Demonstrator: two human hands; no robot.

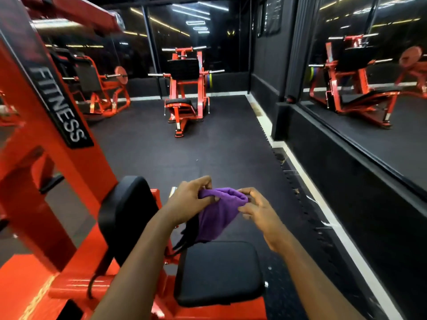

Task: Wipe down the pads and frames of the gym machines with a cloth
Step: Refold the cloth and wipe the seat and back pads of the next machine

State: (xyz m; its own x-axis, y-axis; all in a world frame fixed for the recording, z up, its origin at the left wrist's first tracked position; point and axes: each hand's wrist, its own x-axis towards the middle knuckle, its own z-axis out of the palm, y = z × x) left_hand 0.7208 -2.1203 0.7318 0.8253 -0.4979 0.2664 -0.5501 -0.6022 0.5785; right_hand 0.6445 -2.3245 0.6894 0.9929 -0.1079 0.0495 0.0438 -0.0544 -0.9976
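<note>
Orange frame [46,135] and black back pad [129,209] sit at my left. I have the left hand [184,199] pinching the purple cloth [219,213], which hangs bunched above the black seat pad [219,271]. Right hand [258,211] pinches its other end, fingers curled.

Plainly a gym. Shown by an orange-red machine frame [69,162] at the left bearing a black "FITNESS" label [61,105], with a black seat pad [219,271] at bottom centre. Further back at centre, a leg press machine [184,88] with coloured weight plates [209,80]; at middle left, another plate-loaded machine [101,91]. Floored with black rubber matting [196,153]; lined at the right with a wall mirror [381,146].
</note>
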